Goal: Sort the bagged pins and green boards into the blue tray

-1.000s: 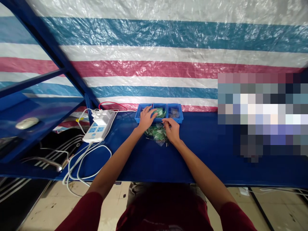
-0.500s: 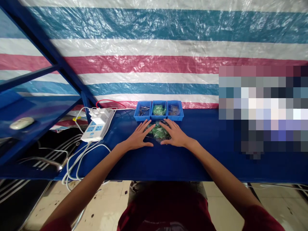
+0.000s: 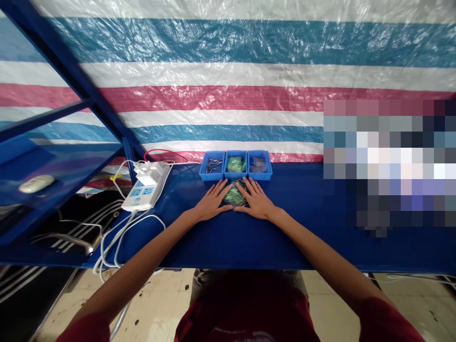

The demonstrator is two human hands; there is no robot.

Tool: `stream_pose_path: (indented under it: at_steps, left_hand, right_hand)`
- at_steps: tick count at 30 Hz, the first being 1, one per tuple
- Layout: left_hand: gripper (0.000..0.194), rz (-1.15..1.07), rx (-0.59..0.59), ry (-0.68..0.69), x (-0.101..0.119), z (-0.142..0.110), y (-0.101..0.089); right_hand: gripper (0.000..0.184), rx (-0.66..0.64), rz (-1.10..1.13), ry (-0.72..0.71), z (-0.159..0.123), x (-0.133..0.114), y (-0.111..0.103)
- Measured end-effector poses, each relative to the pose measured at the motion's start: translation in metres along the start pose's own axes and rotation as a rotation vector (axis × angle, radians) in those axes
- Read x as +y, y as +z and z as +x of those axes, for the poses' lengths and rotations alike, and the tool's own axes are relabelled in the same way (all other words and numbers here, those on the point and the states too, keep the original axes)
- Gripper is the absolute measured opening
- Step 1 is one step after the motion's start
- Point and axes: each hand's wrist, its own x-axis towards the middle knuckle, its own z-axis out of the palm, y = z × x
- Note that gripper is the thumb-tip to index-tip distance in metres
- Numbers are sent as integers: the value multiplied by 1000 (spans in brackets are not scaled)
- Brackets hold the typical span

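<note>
My left hand (image 3: 211, 203) lies flat on the blue table (image 3: 292, 228), fingers stretched out, on the left of a small heap of green parts in clear bags (image 3: 234, 195). My right hand (image 3: 255, 200) lies flat on the heap's right side, fingers spread. Both hands press in against the heap from either side. Just behind it stand three small blue bins in a row: the left bin (image 3: 212, 166) holds dark metal pieces, the middle bin (image 3: 236, 165) green parts, the right bin (image 3: 259, 165) brownish parts.
A white power strip (image 3: 145, 191) with plugs and white cables (image 3: 117, 242) lies at the table's left. A red wire (image 3: 166, 153) runs behind it. A striped tarp (image 3: 228, 90) hangs behind. A blue shelf on the left carries a pale mouse (image 3: 36, 183).
My left hand came back from the bins and both hands flattened on the table. They then slid inward, squeezing the green heap into a narrower pile.
</note>
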Motion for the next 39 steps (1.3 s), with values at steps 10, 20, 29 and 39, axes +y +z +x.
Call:
stream_pose_path:
  at_steps: [10, 20, 29, 39]
  left_hand:
    - [53, -120, 89, -102, 2, 8, 10]
    - [61, -217, 106, -97, 2, 5, 3]
    - [37, -259, 297, -120, 4, 10, -10]
    - [27, 51, 356, 60, -3, 22, -18]
  right_hand:
    - [68, 83, 4, 139, 7, -16, 11]
    - [68, 81, 2, 147, 6, -16, 12]
    - [73, 152, 43, 107, 5, -17, 4]
    - [63, 180, 154, -30, 7, -10, -3]
